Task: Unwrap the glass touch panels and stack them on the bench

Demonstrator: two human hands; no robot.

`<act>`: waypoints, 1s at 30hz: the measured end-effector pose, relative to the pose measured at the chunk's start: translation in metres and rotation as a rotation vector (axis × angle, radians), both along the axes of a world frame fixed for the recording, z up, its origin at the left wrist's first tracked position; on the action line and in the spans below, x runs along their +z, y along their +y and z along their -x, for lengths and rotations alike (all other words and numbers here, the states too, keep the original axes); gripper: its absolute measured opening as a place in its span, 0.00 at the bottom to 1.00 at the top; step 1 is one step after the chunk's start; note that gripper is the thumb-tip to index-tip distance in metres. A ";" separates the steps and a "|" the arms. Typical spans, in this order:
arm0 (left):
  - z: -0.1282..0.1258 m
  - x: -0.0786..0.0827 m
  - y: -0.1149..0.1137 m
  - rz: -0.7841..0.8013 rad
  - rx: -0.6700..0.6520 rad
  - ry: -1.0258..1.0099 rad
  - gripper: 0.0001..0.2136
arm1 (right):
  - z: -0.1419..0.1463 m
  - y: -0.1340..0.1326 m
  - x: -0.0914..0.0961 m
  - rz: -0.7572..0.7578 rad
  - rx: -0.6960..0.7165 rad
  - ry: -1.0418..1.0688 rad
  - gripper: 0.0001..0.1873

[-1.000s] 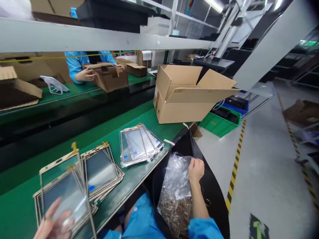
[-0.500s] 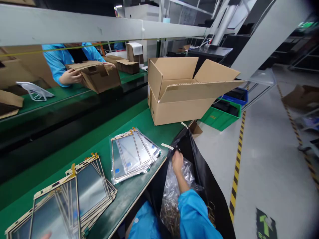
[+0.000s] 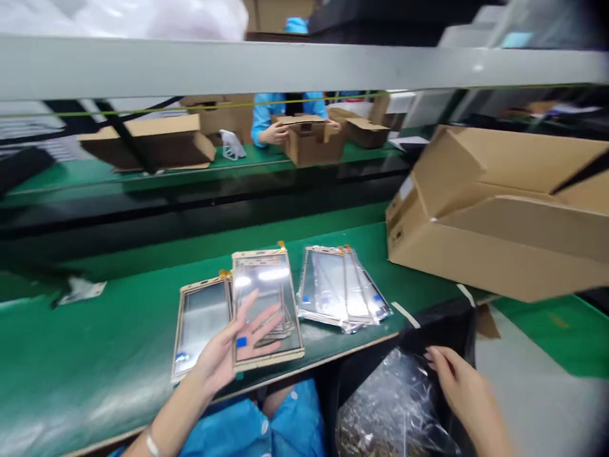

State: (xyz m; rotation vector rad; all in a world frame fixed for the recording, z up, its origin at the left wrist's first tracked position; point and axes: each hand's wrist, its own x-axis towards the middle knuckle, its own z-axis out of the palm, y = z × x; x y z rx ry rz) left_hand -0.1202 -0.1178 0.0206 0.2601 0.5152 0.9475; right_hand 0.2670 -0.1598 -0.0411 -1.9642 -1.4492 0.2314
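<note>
With your left hand [image 3: 228,352] spread flat under the glass panel [image 3: 266,308] and your right hand [image 3: 457,381] loose and empty at the black bag [image 3: 442,327], keep the panel level and support its edges.

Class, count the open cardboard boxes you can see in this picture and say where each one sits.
3. One large box at the right on the near green bench, one flat box at the far left, one small box in a co-worker's hands. Others behind may be hidden.
</note>
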 end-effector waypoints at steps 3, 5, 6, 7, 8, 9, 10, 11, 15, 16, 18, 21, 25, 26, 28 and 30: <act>-0.008 0.018 0.007 0.048 0.037 -0.001 0.22 | 0.063 0.001 0.028 -0.249 0.334 0.054 0.10; -0.010 0.028 0.007 0.070 0.073 0.012 0.24 | 0.122 0.005 0.045 -0.350 0.659 0.047 0.09; -0.010 0.033 0.006 0.085 0.089 0.017 0.25 | 0.151 0.009 0.053 -0.403 0.787 0.030 0.12; -0.009 0.037 0.004 0.103 0.098 0.022 0.25 | 0.176 0.013 0.060 -0.440 0.882 0.003 0.14; -0.008 0.040 0.002 0.116 0.109 0.028 0.25 | 0.197 0.017 0.066 -0.474 0.951 -0.028 0.15; -0.005 0.042 0.000 0.123 0.118 0.034 0.26 | 0.213 0.020 0.070 -0.504 0.992 -0.058 0.16; -0.002 0.044 -0.002 0.119 0.132 0.041 0.26 | 0.224 0.022 0.074 -0.524 1.016 -0.085 0.16; 0.000 0.045 -0.004 0.111 0.152 0.046 0.26 | 0.232 0.023 0.076 -0.537 1.033 -0.107 0.16; 0.007 0.043 -0.009 0.090 0.276 0.051 0.26 | 0.245 0.020 0.083 -0.550 1.068 -0.130 0.14; 0.008 0.042 -0.009 0.086 0.293 0.051 0.26 | 0.247 0.019 0.085 -0.541 1.077 -0.118 0.14; 0.010 0.039 -0.010 0.050 0.298 0.065 0.26 | 0.249 0.020 0.090 -0.500 1.096 -0.063 0.15; 0.017 0.034 -0.015 -0.072 0.242 0.141 0.26 | 0.246 0.035 0.096 -0.440 1.075 0.028 0.15; 0.030 0.022 -0.033 -0.209 0.149 0.207 0.25 | 0.233 0.076 0.104 -0.481 0.798 0.097 0.11; 0.033 0.018 -0.038 -0.218 0.129 0.221 0.24 | 0.230 0.086 0.107 -0.479 0.725 0.123 0.10; 0.039 0.010 -0.048 -0.228 0.091 0.255 0.23 | 0.228 0.099 0.111 -0.456 0.635 0.175 0.10; 0.044 0.003 -0.057 -0.244 0.061 0.287 0.22 | 0.232 0.104 0.116 -0.465 0.633 0.181 0.10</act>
